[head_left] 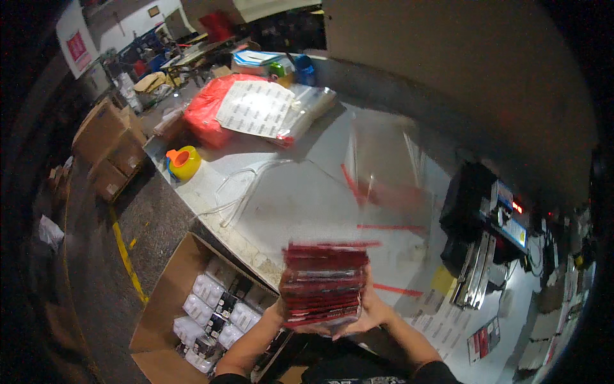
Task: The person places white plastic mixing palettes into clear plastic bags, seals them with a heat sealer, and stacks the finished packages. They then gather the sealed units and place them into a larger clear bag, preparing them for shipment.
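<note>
A thick stack of flat red packets [325, 281] is gripped between my two hands above the table's near edge, slightly blurred by motion. My left hand [276, 312] presses on its left side, with most of the fingers hidden by the stack. Around the lower right side and bottom, my right hand [372, 310] is closed. Just beyond the stack, clear plastic bags with red strips [387, 153] lie on the white table [281, 198].
Left of the table stands an open carton [160, 320] holding white-and-black packs [208, 291]. A yellow-and-orange tape roll [185, 162] sits at the table's left edge. Farther back lies a red plastic bag [208, 109] under a label sheet [256, 105]. A black machine [476, 205] stands right.
</note>
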Tool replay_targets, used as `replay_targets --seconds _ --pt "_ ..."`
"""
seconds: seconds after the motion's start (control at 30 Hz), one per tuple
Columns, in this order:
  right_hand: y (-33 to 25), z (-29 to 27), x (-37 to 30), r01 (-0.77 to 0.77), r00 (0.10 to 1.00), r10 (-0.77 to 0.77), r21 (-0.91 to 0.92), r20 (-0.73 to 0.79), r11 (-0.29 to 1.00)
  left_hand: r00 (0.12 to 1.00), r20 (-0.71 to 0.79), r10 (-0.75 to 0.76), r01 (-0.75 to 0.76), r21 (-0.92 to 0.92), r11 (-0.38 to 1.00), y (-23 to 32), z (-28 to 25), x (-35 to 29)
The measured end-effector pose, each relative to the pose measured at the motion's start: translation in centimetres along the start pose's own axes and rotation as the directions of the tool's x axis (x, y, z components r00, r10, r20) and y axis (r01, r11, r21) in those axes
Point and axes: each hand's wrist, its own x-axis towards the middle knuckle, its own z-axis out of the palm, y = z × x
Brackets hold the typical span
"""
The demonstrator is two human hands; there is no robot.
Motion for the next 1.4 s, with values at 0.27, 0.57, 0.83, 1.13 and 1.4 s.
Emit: replay_targets --seconds 0.27,0.57,0.83,1.13,1.4 --pt "-0.8 -0.9 1.4 -0.059 0.998 0.056 -0.136 -0.023 0.989 0.977 0.210 0.028 0.055 -0.379 0.924 -1.9 0.6 1.4" --pt "-1.4 -2.0 3.3 0.181 0.983 -0.175 -0.220 0.049 0.958 0.953 0.300 -0.044 0.199 -0.512 0.836 -3.2 -2.2 2.8" --pt "-0.5 -1.7 3.0 0.055 0.998 -0.053 -0.117 0.021 0.992 0.932 0.336 -0.135 0.309 -0.543 0.781 -4.0 -1.5 3.3" --pt "0.6 -0.6 2.7 -0.154 0.953 0.206 -0.233 0.220 0.960 0.908 0.360 -0.215 0.393 -0.555 0.733 -4.2 -0.4 3.7" --pt "1.5 0.3 1.6 -0.095 0.995 0.093 -0.237 -0.019 0.967 0.874 0.377 -0.305 0.480 -0.580 0.659 -3.5 0.3 2.3"
